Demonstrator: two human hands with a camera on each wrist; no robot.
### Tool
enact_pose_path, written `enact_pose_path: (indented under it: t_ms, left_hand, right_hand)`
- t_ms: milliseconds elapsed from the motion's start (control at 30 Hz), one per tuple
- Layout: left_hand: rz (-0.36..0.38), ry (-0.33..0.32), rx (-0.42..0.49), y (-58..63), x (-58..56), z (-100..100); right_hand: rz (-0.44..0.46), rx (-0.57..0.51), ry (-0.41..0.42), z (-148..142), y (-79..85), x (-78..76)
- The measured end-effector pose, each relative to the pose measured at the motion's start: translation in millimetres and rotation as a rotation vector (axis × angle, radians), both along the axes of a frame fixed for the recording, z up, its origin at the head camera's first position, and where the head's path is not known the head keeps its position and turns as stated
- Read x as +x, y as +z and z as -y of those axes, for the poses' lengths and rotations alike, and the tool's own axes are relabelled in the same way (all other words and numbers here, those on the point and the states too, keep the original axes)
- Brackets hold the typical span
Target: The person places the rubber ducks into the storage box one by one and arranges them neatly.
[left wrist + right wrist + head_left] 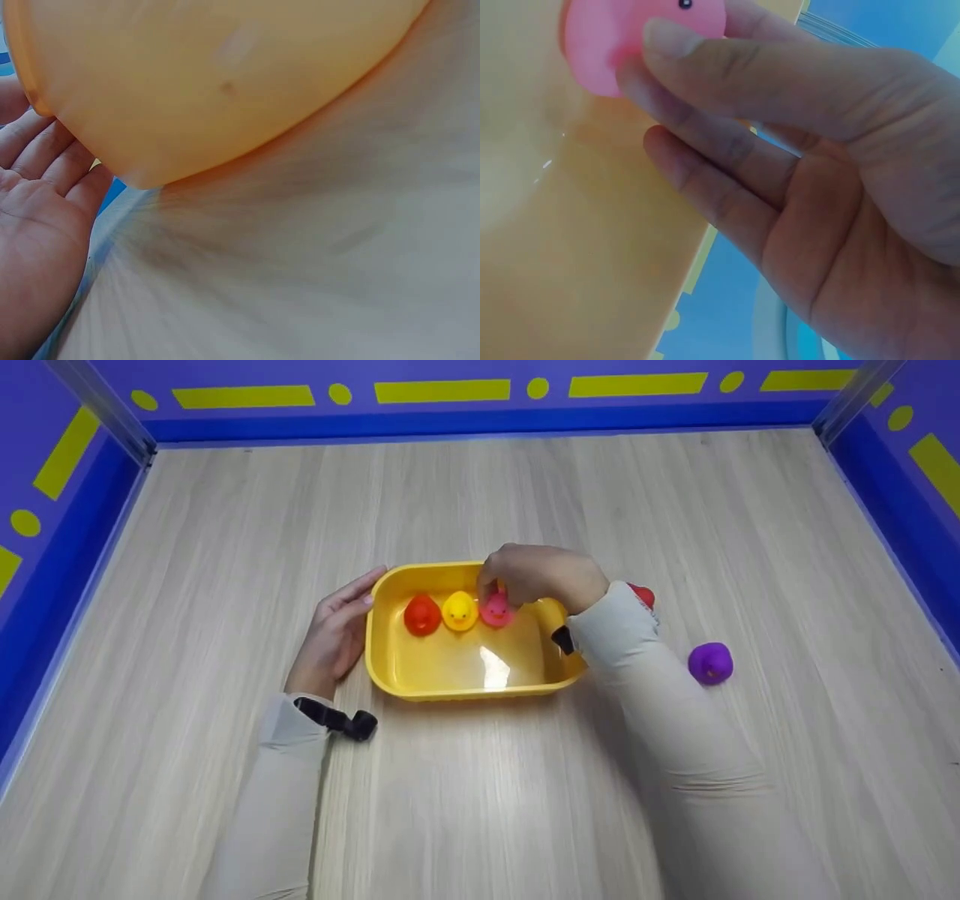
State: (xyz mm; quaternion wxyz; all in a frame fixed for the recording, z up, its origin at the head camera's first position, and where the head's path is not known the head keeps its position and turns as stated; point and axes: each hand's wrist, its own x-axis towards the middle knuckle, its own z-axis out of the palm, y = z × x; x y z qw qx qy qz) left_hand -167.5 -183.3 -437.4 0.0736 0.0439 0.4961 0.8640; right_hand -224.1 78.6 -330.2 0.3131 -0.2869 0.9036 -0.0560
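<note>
My right hand (544, 574) reaches over the far rim of a yellow plastic tub (450, 690). Its thumb and fingers pinch a pink rubber duck (496, 613) inside, also visible in the right wrist view as a pink duck (604, 45). Left of it in the tub, a yellow duck (460, 611) and a red duck (422, 615) sit in a row. My left hand (335, 626) rests against the tub's left outer side, fingers fairly straight. In the left wrist view, the left hand (45, 202) touches the tub wall (225, 82).
A purple duck (710, 663) lies on the wooden table (480, 810) right of my right forearm. Behind the right cuff, a red object (643, 595) is mostly hidden. Blue walls (480, 424) with yellow marks border the table at the back and both sides.
</note>
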Motion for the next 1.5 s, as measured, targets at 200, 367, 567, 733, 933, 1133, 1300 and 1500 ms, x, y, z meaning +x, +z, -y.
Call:
enact_pose_path:
  t_ms: [200, 367, 567, 733, 933, 1133, 1300, 1500]
  left_hand:
    - [0.009, 0.008, 0.011, -0.3, 0.3, -0.1]
    - [0.004, 0.008, 0.005, -0.3, -0.3, -0.2]
    - [0.012, 0.01, -0.003, 0.9, 0.6, -0.9]
    - [0.012, 0.011, -0.004, 0.5, 0.4, -1.3]
    - [0.003, -0.003, -0.006, 0.3, 0.7, 0.0]
    - [0.007, 0.008, -0.005, 0.1, 0.8, -0.7]
    - [0.003, 0.007, -0.018, -0.1, 0.6, -0.6]
    - [0.014, 0.008, -0.018, 0.0, 0.1, -0.3]
  right_hand:
    - [0.003, 0.005, -0.009, 1.5, -1.7, 0.4]
    - [-0.002, 0.005, -0.016, 1.3, -2.7, 0.7]
    - [-0.016, -0.015, 0.016, -1.5, -3.2, 1.2]
    - [-0.004, -0.013, 0.004, -2.3, -2.5, 1.4]
    - [0.012, -0.011, -0.022, -2.6, -0.4, 2.0]
    - [0.015, -0.033, -0.04, -6.0, 5.7, 4.8]
    - [-0.013, -0.093, -0.017, -12.9, 10.2, 8.6]
    - [-0.092, -0.194, 0.042, -23.8, 12.5, 14.6]
